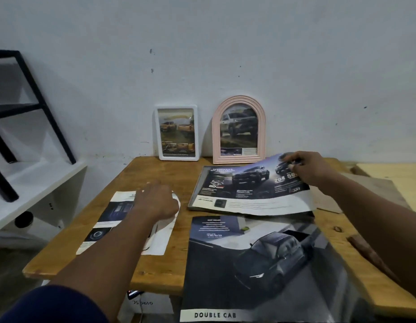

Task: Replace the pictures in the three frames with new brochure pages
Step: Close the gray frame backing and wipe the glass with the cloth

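A white rectangular frame [176, 132] and a pink arched frame [238, 130] lean on the wall at the back of the wooden table [137, 180], each with a truck picture inside. My right hand [307, 167] pinches the far right corner of a brochure page [251, 185] and lifts it over a dark flat frame [195, 190] lying beneath. My left hand [157, 201] rests palm down on cut paper pieces [114, 220] at the left. A large brochure [256, 264] reading "DOUBLE CAB" lies at the front and overhangs the edge.
A white shelf [34, 183] with a black metal stand [30, 106] is on the left. Wooden boards [374, 185] lie at the right beside the table. A white box [151, 301] sits under the table's front edge.
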Demonstrator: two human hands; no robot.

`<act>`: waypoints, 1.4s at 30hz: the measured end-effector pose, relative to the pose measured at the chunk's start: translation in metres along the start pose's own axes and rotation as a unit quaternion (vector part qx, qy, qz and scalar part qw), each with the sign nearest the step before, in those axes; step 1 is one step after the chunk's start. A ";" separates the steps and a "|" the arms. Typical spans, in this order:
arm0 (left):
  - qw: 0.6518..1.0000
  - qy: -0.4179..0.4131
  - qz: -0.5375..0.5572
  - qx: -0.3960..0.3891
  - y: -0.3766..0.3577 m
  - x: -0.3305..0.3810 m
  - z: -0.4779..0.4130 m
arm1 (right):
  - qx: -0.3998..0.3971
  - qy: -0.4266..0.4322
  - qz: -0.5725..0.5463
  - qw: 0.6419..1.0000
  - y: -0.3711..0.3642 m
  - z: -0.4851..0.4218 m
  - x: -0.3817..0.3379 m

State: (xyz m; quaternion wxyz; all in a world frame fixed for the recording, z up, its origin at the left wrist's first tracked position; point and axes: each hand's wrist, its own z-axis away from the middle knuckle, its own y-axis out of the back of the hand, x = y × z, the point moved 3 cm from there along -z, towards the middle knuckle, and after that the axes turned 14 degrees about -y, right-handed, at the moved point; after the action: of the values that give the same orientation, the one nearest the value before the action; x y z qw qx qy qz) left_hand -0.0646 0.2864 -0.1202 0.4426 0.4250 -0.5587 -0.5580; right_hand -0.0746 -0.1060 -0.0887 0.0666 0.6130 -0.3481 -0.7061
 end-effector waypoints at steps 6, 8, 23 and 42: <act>0.979 -0.111 0.174 -0.005 0.001 0.060 -0.039 | 0.011 0.012 0.082 0.996 -0.007 -0.014 0.022; 0.974 -0.128 0.188 0.006 -0.005 0.077 -0.048 | 0.014 0.017 0.109 0.994 -0.015 -0.018 0.025; 0.986 -0.130 0.049 0.095 -0.021 0.084 -0.048 | 0.083 0.077 0.409 0.905 -0.051 -0.005 0.023; 0.984 -0.131 0.124 0.013 -0.048 0.081 -0.061 | 0.038 0.060 0.376 0.924 -0.062 -0.012 0.041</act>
State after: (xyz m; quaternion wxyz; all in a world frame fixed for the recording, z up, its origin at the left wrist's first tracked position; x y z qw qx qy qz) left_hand -0.0265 0.1921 -0.1670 0.4257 0.2813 -0.6674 -0.5425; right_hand -0.0524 -0.0859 -0.1583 0.3249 0.4800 -0.5751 -0.5773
